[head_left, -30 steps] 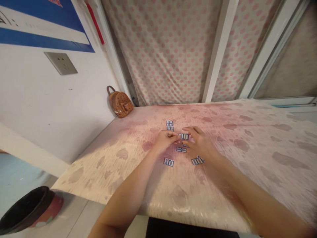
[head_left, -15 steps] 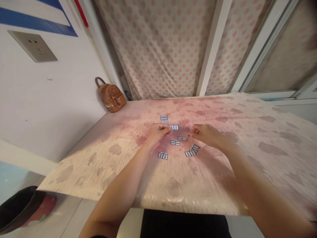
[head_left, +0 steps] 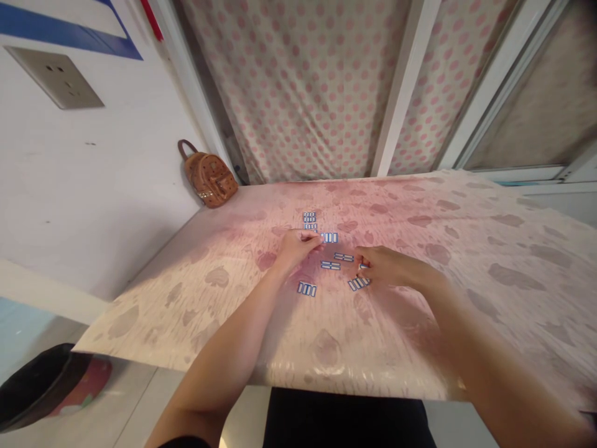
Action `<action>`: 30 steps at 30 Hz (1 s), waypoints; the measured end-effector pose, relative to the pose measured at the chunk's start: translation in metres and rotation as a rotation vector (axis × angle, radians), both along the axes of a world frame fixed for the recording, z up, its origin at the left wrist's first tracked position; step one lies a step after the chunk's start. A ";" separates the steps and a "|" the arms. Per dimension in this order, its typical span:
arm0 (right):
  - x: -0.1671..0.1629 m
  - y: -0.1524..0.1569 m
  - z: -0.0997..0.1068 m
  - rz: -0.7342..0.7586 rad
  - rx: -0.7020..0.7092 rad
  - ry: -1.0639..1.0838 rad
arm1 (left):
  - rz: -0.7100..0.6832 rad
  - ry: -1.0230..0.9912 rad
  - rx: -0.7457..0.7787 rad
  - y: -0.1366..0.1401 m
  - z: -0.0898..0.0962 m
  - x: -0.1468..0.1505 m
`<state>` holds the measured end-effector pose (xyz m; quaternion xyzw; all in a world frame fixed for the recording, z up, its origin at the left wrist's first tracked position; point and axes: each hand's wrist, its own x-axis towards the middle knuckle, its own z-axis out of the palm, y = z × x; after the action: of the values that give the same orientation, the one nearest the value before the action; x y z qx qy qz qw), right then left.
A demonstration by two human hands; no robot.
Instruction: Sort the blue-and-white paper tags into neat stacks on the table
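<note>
Small flat pieces with blue edges and white bars lie about the middle of the table. My left hand (head_left: 298, 247) is closed in a pinch at the left edge of one blue-and-white piece (head_left: 329, 238). My right hand (head_left: 377, 266) curls over another such piece at the right, its thumb and fingers on either side of it and hiding most of it. Just below the right fingertips lies a slanted piece (head_left: 359, 284). Between the hands are two narrow pieces, an upper one (head_left: 344, 256) and a lower one (head_left: 330, 266). Nearer me rests a further piece (head_left: 306, 289).
A blue-and-white group (head_left: 310, 221) lies beyond my left hand. The table (head_left: 209, 323) has a patterned cover. A brown backpack-shaped bag (head_left: 209, 177) leans at the wall. Behind hangs a dotted curtain (head_left: 317, 87). A dark-rimmed bin (head_left: 56, 389) stands on the floor, lower left.
My right hand has moved down and toward me, from beside the narrow pieces onto the right-hand piece. The left hand keeps its pinch in place. The view has shifted slightly.
</note>
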<state>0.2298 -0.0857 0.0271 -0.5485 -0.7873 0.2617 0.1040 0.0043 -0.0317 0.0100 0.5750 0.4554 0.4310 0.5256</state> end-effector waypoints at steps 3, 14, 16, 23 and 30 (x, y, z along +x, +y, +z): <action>0.000 0.003 0.004 -0.042 0.038 0.033 | -0.004 -0.004 0.003 0.000 0.000 0.000; 0.001 0.019 -0.009 -0.189 0.176 0.430 | 0.015 -0.029 0.034 0.003 -0.007 0.001; -0.002 0.019 -0.011 -0.199 0.139 0.529 | 0.023 -0.028 0.051 0.005 -0.009 0.002; -0.021 0.013 -0.009 -0.264 0.163 0.678 | 0.030 -0.097 0.092 0.008 -0.020 0.007; -0.034 0.010 -0.012 -0.360 0.219 0.754 | -0.038 -0.129 0.107 0.006 -0.020 0.010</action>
<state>0.1960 -0.0756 0.0152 -0.5287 -0.6091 0.3364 0.4861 0.0139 -0.0261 -0.0097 0.5818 0.3859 0.4808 0.5305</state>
